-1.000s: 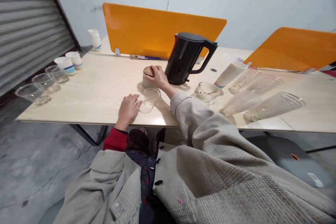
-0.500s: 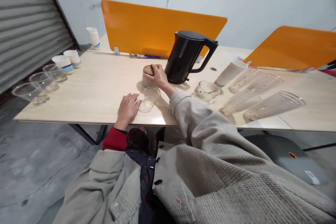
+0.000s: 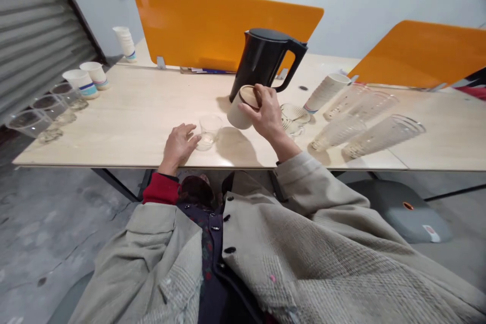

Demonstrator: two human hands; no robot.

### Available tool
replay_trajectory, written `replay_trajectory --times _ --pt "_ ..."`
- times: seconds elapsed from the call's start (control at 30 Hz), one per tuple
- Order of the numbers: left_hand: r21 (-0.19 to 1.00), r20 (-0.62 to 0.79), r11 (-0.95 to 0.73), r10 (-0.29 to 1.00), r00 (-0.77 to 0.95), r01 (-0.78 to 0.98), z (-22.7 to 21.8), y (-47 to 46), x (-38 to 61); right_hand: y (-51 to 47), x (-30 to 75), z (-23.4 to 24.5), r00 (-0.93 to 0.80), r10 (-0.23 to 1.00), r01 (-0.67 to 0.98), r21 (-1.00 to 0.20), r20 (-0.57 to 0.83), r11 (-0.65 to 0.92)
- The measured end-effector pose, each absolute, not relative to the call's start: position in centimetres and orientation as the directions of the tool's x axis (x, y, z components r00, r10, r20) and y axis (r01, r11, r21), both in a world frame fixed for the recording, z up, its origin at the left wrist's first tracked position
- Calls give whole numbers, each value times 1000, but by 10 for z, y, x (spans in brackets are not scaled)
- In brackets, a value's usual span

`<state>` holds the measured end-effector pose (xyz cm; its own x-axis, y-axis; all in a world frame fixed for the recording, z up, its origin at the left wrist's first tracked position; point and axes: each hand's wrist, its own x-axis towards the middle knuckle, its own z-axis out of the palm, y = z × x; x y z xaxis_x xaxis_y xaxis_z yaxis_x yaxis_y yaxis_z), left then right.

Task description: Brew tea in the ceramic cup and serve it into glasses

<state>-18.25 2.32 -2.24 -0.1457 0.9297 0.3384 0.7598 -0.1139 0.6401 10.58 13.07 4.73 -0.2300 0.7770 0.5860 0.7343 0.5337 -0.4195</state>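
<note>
Right hand (image 3: 270, 112) shifts from atop white cup (image 3: 237, 115) to a clenched grip tilting it, left hand (image 3: 177, 143) open beside clear plastic cup (image 3: 209, 129).

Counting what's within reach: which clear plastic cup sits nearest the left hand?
The clear plastic cup beside the left hand; the other clear cups sit grouped toward the pale table's ends.

Our bare right hand (image 3: 269, 112) is raised and curled in a grip, fingers wrapped forward, its wrist bent where it leaves a beige woven coat sleeve (image 3: 304, 174). Our bare left hand (image 3: 176, 146) lies low and open, fingers loosely extended, with a red knit cuff (image 3: 161, 188) at its wrist.
</note>
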Motion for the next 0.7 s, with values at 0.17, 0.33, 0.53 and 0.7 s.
replay_trajectory --times 0.17,0.33,0.53,0.7 --pt "522 326 -116 943 -71 845 -16 27 -175 65 123 35 -260 779 690 -454 571 564" --pt "450 318 -96 946 -59 888 -10 29 -166 38 106 23 -289 788 621 -520 543 586" --pt "495 347 -114 935 -76 861 -7 25 -170 31 78 23 -371 778 584 -524 507 620" --pt "759 403 -199 892 -206 619 -10 2 -179 24 63 26 -404 778 606 -497 481 622"
